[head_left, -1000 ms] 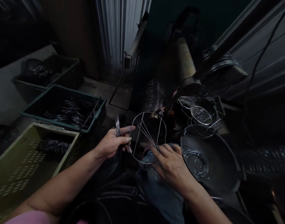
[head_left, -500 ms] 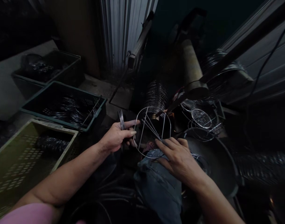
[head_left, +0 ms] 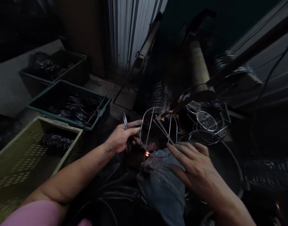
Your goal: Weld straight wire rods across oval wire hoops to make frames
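My left hand (head_left: 121, 136) is closed on the left edge of a round wire frame (head_left: 158, 131) and also holds a few wire rings (head_left: 125, 121) that stick up above the fingers. My right hand (head_left: 193, 163) pinches several thin straight wires (head_left: 163, 127) that lie across the frame, its other fingers stretched out. The frame sits against the tip of a copper-tipped arm (head_left: 179, 105) of a welding machine. A small orange spark (head_left: 147, 153) glows just below the frame. My knee in blue denim (head_left: 162, 185) is under both hands.
A stack of wire rings (head_left: 160, 95) hangs behind the frame. At left stand a dark green crate with wire parts (head_left: 68, 108), a pale green crate (head_left: 28, 157) and a dark crate (head_left: 54, 67). A round dark pan (head_left: 224, 163) and finished wire frames (head_left: 206, 121) lie at right.
The view has shifted, so both hands and the frame sit further right. The frame has moved up against the machine's tip, and a spark now shows below it.
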A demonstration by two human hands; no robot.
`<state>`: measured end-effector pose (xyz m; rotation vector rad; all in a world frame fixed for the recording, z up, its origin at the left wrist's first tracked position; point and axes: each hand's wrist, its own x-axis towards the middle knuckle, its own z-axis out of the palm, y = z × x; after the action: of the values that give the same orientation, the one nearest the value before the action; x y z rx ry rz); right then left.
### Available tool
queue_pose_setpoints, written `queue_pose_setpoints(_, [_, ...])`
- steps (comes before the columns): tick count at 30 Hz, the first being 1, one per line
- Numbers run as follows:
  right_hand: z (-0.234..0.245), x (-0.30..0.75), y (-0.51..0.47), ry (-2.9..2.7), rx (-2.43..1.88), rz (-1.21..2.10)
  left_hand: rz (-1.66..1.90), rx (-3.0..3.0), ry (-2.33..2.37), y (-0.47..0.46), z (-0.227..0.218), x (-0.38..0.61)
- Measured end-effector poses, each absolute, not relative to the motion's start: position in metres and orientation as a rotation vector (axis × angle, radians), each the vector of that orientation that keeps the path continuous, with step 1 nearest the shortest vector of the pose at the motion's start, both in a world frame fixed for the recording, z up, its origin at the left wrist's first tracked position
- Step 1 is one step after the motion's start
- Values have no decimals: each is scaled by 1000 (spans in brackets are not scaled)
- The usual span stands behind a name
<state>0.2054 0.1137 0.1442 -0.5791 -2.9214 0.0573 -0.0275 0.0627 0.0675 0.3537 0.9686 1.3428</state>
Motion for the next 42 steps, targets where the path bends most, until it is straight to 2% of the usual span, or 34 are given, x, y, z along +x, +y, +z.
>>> queue_pose_setpoints(4, [157,175,109,-2880,-519,-56,1367,223,960,54,49,-21])
queue_pose_setpoints(10, [147,87,138,-3124,-257,-313,1339,145,926,37,27,-7])
queue_pose_setpoints(15, [153,80,141,-3171,-187,-313,1352,157,828,29,24,-19])
queue_pose_setpoints(18, [143,113,127,-3010,-474,-63,1333,178,763,27,28,-28])
queue_pose_setpoints(23, [86,183,107,-1949,-1230,1026,1290,268,787,28,33,-29])
queue_pose_setpoints(26, [59,203,103,-1268,-1374,1472,1230,389,1010,33,37,-22])
queue_pose_setpoints(29, [53,204,107,-1028,-1346,1542,1208,463,1125,40,43,-14])
queue_pose_setpoints(42, [82,178,150,-1081,-1271,1511,1307,476,1173,63,66,-18])
